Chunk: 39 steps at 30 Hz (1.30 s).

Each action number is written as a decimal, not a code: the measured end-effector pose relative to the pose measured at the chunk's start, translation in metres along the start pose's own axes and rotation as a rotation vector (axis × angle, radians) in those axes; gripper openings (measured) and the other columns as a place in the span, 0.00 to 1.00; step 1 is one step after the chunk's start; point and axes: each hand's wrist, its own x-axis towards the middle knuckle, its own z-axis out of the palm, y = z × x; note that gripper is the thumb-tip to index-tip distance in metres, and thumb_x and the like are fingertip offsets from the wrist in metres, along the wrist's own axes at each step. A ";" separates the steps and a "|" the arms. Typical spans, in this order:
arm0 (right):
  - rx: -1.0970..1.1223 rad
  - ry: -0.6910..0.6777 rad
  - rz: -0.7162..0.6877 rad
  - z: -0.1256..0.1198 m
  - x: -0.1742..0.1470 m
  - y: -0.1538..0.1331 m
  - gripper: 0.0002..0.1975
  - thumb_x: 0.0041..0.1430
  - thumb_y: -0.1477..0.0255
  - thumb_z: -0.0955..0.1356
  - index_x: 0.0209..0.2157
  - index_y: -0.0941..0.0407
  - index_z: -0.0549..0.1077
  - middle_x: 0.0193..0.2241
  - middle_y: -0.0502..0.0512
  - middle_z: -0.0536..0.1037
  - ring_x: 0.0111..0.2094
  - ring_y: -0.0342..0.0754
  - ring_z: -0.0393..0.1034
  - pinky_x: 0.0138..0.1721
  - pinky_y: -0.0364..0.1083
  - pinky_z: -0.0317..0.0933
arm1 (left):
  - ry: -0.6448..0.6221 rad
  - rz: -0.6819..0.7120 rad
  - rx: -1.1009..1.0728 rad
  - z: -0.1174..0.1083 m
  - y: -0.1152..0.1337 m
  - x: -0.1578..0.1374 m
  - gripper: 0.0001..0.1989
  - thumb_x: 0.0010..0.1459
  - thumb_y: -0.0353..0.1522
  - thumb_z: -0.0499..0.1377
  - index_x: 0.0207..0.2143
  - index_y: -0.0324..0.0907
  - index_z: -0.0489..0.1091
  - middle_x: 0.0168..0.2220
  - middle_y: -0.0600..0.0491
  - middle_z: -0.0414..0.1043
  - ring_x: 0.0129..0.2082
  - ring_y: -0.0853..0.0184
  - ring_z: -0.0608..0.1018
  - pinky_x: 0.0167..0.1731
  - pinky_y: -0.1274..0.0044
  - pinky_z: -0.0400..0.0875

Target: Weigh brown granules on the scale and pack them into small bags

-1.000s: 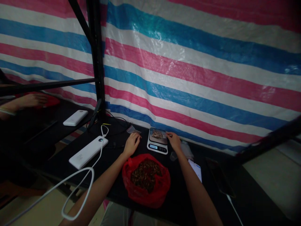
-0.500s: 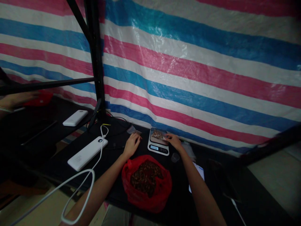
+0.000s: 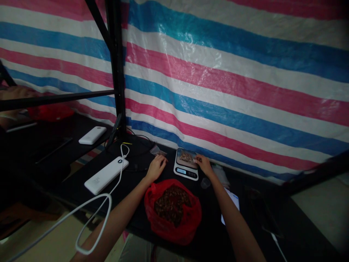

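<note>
A white kitchen scale [image 3: 186, 172] with a lit display stands near the back of the black table. On its dark plate lies a small clear plastic bag [image 3: 186, 157] of brownish bits. My right hand [image 3: 204, 165] is at the scale's right side, its bent fingers closed on the bag's right edge. To the left, my left hand [image 3: 156, 167] rests on the table with thumb and fingers apart, just in front of another small clear bag [image 3: 157, 150]. Between my forearms sits an open red plastic bag [image 3: 191, 225] full of small brown pieces [image 3: 170, 205].
A white power bank [image 3: 105, 176] with a looping white cable [image 3: 109, 203] lies left. A small clear cup [image 3: 205, 183], clear bags [image 3: 220, 174] and a phone [image 3: 233, 200] are at the right. Another person's hand [image 3: 17, 93] is beyond the black frame post [image 3: 117, 72].
The view has turned slightly left, shifting everything a little rightward. My hands stay in nearly the same places by the bags. The other person's hand at far left has lifted.
</note>
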 end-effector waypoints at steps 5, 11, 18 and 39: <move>0.060 -0.008 0.036 -0.005 0.000 0.003 0.06 0.40 0.69 0.66 0.23 0.57 0.71 0.18 0.49 0.72 0.22 0.46 0.64 0.27 0.46 0.59 | -0.021 0.015 0.013 0.001 -0.002 -0.001 0.12 0.59 0.31 0.44 0.31 0.41 0.66 0.33 0.52 0.68 0.38 0.66 0.68 0.43 0.73 0.61; 0.073 -0.009 0.094 -0.029 -0.011 -0.007 0.09 0.42 0.66 0.67 0.24 0.57 0.71 0.21 0.51 0.73 0.23 0.45 0.66 0.26 0.44 0.59 | -0.019 0.005 0.051 0.003 -0.005 0.000 0.12 0.59 0.31 0.45 0.30 0.41 0.66 0.33 0.52 0.68 0.38 0.66 0.68 0.43 0.73 0.61; 0.107 -0.111 0.082 -0.063 -0.045 -0.025 0.13 0.45 0.62 0.66 0.29 0.58 0.70 0.23 0.53 0.74 0.25 0.46 0.68 0.25 0.43 0.61 | -0.022 0.028 0.043 0.004 -0.004 0.000 0.11 0.58 0.31 0.45 0.30 0.41 0.66 0.32 0.52 0.68 0.37 0.66 0.68 0.41 0.74 0.62; -0.032 -0.421 -0.166 -0.029 -0.139 -0.157 0.06 0.52 0.69 0.65 0.31 0.56 0.70 0.27 0.50 0.72 0.27 0.42 0.65 0.29 0.41 0.58 | -0.043 0.049 0.061 0.008 -0.010 -0.002 0.11 0.58 0.31 0.45 0.30 0.41 0.66 0.32 0.52 0.68 0.36 0.66 0.69 0.40 0.75 0.62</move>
